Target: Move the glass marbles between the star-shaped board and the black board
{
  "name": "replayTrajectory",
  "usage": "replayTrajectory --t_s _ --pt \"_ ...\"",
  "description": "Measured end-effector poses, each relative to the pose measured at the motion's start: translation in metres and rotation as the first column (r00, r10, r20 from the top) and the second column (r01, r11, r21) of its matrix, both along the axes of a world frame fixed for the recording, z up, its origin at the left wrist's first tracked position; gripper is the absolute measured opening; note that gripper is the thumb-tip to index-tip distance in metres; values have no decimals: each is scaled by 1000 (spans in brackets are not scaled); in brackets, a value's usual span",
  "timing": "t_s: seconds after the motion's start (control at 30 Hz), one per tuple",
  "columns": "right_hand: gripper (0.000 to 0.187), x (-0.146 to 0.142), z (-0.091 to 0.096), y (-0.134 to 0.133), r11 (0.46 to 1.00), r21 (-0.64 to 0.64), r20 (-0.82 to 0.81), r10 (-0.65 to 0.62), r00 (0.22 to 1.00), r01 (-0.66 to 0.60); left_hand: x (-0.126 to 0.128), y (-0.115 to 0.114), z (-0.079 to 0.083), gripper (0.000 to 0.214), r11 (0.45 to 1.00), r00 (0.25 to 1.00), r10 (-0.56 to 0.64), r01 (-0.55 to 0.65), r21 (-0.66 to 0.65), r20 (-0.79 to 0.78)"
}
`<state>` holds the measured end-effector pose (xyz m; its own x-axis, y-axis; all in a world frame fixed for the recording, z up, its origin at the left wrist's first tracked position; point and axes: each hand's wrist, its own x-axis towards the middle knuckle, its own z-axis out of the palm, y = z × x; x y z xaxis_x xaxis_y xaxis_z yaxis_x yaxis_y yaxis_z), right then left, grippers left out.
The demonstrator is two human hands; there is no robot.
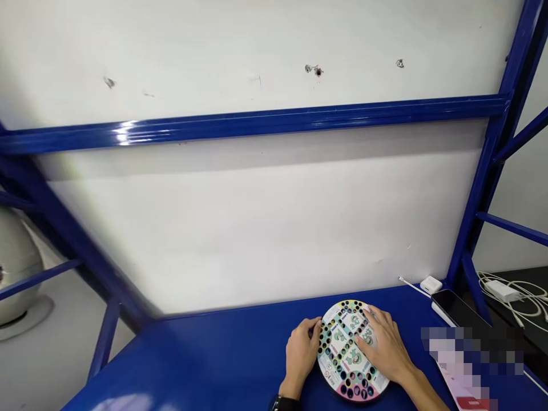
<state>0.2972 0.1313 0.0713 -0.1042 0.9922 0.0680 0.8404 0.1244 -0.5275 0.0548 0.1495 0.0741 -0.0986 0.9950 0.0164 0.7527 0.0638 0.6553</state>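
Observation:
A round game board (338, 355), printed with dark circles and green cartoon figures, lies on the blue table near its right side. At its left rim, my left hand (301, 351) has curled fingers, with thumb and forefinger closed on the edge. My right hand (387, 349) rests on the board's right part, its fingers stretched out and the thumb spread apart across the print. Part of the right rim is hidden under that hand. A dark band (286, 403) circles my left wrist.
Right of the board, a black phone (460, 311) lies near a white charger (431, 285) and a cable (414, 286). A pink and white item (460, 379) is partly blurred out. Blue metal bars (257, 123) frame the white wall behind the blue table (205, 348). Coiled cables (531, 299) lie farther right.

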Motion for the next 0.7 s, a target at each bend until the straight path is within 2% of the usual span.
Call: replayTrajectory --t_s 0.13,0.37,0.43,0.57,0.63,0.7 --pt "67 0 10 -4 999 1 -18 34 999 -34 -1 -1 -1 40 998 998 -48 46 43 39" --pt "63 -3 11 -1 999 -34 43 8 999 -7 5 2 -5 38 999 1000 19 -20 32 15" --pt "65 -2 10 -2 999 -44 52 18 999 -16 5 0 -7 40 996 999 -45 47 78 -30" --pt "67 1 10 -2 998 -62 56 31 998 -27 2 -6 -14 51 951 951 -263 284 121 -160" --pt "66 2 10 -2 998 -53 59 27 998 -24 2 -9 -11 55 948 944 -288 305 92 -163" --pt "65 2 10 -1 999 -42 62 18 998 -16 7 -15 0 54 958 963 -251 262 120 -98"
